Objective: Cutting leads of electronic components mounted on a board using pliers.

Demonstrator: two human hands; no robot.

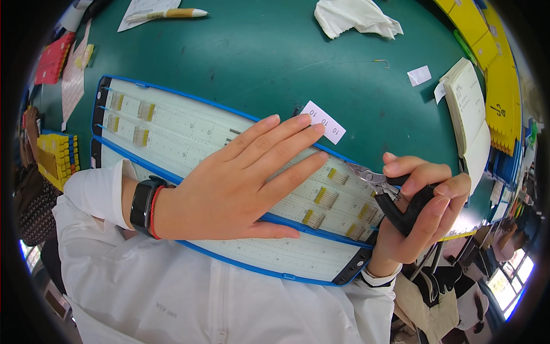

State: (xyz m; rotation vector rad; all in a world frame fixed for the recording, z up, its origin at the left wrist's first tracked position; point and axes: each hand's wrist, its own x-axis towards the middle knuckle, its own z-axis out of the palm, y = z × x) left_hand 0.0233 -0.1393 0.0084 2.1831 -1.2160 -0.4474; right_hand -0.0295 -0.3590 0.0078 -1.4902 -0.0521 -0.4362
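Note:
A long blue-edged case lies opened out before me, its pale, dotted sheets carrying several small bundles of thin yellowish pieces. My left hand rests flat across its middle, fingers stretched out and hiding part of the sheet. Its fingertips touch a small white printed label at the far edge of the case. In my right hand, above the right end of the case, is a pair of pliers with black handles. Their metal jaws point left, close to the yellowish bundles; whether they grip anything is too small to tell.
On the green table lie a crumpled white cloth, a thin line with a hook, a paper slip and a pen. An open notebook and yellow boxes stand at the right, yellow-blue stacks at left.

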